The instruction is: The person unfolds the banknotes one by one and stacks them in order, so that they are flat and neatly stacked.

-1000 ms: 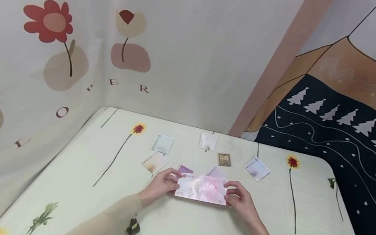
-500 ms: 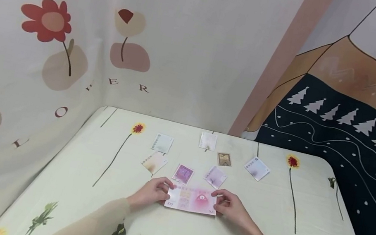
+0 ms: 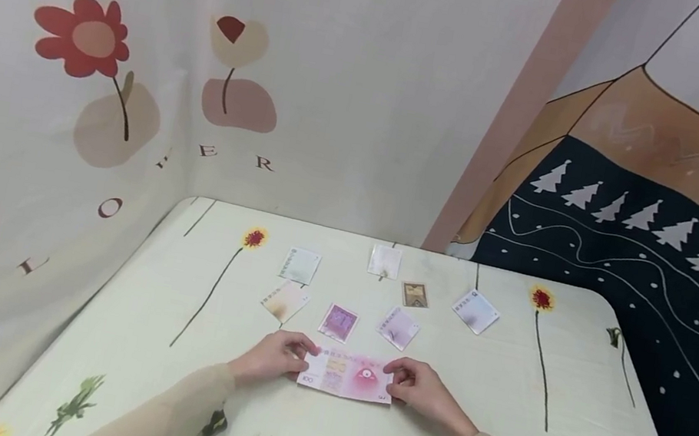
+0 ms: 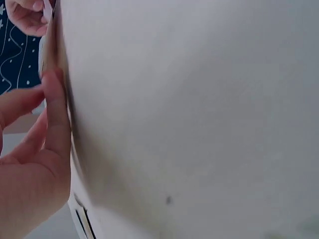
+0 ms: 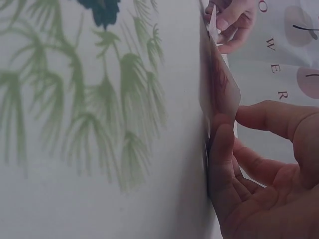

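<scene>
A pink banknote [image 3: 346, 375] marked 100 is stretched between both hands, close over the table, with a crease down its middle. My left hand [image 3: 271, 359] pinches its left end between thumb and fingers. At the opposite end, my right hand [image 3: 427, 394] pinches the note the same way. In the right wrist view the banknote [image 5: 223, 84] is seen nearly edge-on, low over the cloth. Just beyond it lie a purple note [image 3: 339, 323] and a pale violet note [image 3: 399, 327], both folded small.
Farther back on the flowered tablecloth [image 3: 468, 379] lie more folded notes: a pale green one [image 3: 300, 265], an orange-tinted one [image 3: 286, 301], a whitish one [image 3: 385, 262], a brown one [image 3: 415, 295] and a bluish one [image 3: 476, 312]. Printed curtains rise behind the table.
Both hands have drawn the pink banknote toward me and slightly left, lowering it to the table. The purple and violet notes behind it have come fully into sight.
</scene>
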`<state>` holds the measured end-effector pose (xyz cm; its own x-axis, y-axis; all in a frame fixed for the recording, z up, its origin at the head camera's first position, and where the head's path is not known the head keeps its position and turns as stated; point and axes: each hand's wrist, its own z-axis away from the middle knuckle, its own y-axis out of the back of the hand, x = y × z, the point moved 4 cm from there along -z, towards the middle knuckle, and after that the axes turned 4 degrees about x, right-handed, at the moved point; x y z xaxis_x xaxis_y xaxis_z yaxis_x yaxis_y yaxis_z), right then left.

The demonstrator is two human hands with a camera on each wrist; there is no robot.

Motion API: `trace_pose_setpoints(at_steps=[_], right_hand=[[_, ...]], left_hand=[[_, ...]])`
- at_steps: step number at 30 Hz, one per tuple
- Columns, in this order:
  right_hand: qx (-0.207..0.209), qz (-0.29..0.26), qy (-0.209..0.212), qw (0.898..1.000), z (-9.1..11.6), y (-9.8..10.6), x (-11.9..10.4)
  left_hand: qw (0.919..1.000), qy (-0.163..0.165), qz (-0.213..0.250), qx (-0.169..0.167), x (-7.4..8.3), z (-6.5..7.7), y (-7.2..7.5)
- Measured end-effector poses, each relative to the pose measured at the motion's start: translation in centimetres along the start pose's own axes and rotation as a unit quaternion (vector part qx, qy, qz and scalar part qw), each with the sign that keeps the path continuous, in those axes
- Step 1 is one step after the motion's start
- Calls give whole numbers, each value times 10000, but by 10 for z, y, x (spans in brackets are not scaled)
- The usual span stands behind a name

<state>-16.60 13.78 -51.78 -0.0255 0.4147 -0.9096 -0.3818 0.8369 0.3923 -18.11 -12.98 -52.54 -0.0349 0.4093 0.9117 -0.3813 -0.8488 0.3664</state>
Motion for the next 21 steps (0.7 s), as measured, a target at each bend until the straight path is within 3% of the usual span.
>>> trace_pose_setpoints(at_steps=[10, 21], right_hand=[[61, 29, 70, 10000, -3, 1, 6], [268, 773, 459, 9956, -3, -1, 5]], left_hand=[[9995, 135, -180, -203, 1, -5, 4], [9993, 274, -172, -185, -1, -6, 5]])
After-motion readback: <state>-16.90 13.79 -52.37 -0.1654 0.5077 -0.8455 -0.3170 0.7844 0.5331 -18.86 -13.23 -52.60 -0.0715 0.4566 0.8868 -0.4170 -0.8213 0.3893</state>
